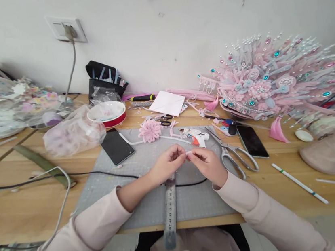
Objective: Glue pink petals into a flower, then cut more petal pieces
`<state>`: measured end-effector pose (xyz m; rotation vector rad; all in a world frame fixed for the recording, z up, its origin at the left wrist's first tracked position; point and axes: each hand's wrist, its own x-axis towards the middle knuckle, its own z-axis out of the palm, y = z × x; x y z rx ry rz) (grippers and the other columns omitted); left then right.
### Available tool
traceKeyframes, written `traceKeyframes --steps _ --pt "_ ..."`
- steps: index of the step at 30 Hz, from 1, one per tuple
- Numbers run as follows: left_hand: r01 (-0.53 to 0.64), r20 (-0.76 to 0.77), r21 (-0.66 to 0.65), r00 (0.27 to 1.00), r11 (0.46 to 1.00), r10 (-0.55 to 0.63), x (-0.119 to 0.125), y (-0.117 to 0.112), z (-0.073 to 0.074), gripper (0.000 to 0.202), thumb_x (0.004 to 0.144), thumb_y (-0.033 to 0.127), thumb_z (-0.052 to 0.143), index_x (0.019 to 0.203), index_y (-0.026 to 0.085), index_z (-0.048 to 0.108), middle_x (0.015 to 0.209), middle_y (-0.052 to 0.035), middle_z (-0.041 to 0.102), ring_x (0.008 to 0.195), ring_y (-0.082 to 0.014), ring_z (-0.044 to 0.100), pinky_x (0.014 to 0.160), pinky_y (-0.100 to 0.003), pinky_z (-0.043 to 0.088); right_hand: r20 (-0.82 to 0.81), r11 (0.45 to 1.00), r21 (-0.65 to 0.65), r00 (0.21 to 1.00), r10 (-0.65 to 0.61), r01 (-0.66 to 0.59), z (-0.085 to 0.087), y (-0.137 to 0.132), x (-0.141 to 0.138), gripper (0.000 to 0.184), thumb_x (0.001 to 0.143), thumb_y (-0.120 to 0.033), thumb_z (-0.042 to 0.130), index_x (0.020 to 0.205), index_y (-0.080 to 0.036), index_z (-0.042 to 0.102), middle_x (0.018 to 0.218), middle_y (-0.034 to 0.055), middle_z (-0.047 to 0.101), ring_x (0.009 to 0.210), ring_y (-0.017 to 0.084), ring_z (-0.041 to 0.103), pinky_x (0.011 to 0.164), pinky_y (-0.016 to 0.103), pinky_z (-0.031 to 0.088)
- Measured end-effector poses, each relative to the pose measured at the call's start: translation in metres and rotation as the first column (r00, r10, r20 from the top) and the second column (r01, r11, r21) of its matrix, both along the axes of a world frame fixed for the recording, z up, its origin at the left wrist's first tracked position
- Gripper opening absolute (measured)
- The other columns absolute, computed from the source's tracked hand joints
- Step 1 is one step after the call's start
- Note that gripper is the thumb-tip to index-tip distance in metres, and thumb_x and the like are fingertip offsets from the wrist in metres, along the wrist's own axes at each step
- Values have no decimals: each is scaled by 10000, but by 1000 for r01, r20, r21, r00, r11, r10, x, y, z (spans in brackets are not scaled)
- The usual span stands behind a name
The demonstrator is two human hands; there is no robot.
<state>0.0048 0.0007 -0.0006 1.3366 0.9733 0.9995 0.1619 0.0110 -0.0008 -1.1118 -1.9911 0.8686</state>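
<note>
My left hand (172, 160) and my right hand (206, 164) meet above the grey cutting mat (103, 198). Both are closed in a pinch on a small pale pink piece (188, 154), mostly hidden by the fingertips, so its kind is unclear. Below the hands, a steel ruler (170, 206) lies lengthwise and sticks out past the table's front edge. Just beyond them lies a white glue gun (200, 137) with an orange part. A pink fuzzy flower (150, 130) sits on a pale stem farther back. Large scissors (235, 154) rest open to the right of my right hand.
A big pink beaded headdress (266, 81) stands at the back right. Phones lie left (117, 146) and right (251, 141). A red-and-white bowl (114, 119) stands near a plastic bag (70, 133). A black cable (100, 172) crosses the mat; a grey cord (63, 207) hangs at left.
</note>
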Motion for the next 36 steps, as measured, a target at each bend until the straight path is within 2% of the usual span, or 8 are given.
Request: traceKeyframes --steps 10,14,19,21,24,26,29,36 --pt "-14 27 -75 1000 997 16 0 -2 4 237 713 390 555 694 169 471 589 52 463 513 -66 398 502 -198 309 115 991 128 993 11 -26 3 1 1 230 826 -265 445 650 -189 572 606 14 542 558 127 459 528 245 342" --pt "-7 -31 -61 999 998 5 -1 -1 2 196 698 352 555 684 172 480 560 61 431 501 -66 361 483 -193 282 94 995 100 995 -35 25 2 0 1 115 764 -226 492 678 -185 558 575 -16 507 500 104 420 488 226 330" --pt "42 -101 0 994 999 -41 -2 -3 1 117 676 250 545 645 176 460 536 72 384 499 -64 318 471 -187 259 77 992 94 994 78 -85 2 0 2 155 752 -207 472 600 -192 496 552 -27 453 508 96 388 502 219 326" --pt "60 -132 34 990 998 -55 -3 -4 2 95 674 219 530 636 180 452 534 71 387 502 -68 325 476 -189 269 43 993 36 993 110 -111 4 0 2 191 756 -221 461 569 -189 479 540 -27 442 508 93 381 499 219 315" --pt "75 -206 123 977 990 -49 -4 -4 4 70 676 194 507 632 184 454 558 59 424 525 -78 368 507 -195 305 -74 975 -193 992 99 -111 7 -1 0 219 735 -287 482 543 -182 480 506 -36 433 460 77 353 448 213 277" --pt "94 -268 199 963 975 -38 -5 -4 5 75 684 190 495 625 186 450 571 51 448 538 -83 395 524 -198 320 -177 909 -400 983 51 -119 8 -1 -2 223 701 -330 506 541 -175 498 481 -43 441 410 60 330 407 204 245" --pt "148 -356 293 934 945 -36 -7 -3 5 79 694 167 472 626 191 439 574 45 464 532 -85 407 517 -196 320 -306 751 -644 949 -76 -148 8 -2 -4 213 646 -332 548 522 -161 520 431 -56 438 343 31 286 361 185 192" --pt "341 -588 480 809 808 8 -11 -1 1 106 720 132 457 644 200 428 577 31 455 537 -97 410 545 -208 327 -425 382 -869 868 -256 -313 9 0 -4 164 623 -202 553 489 -129 492 398 -56 445 287 -16 216 289 122 119"
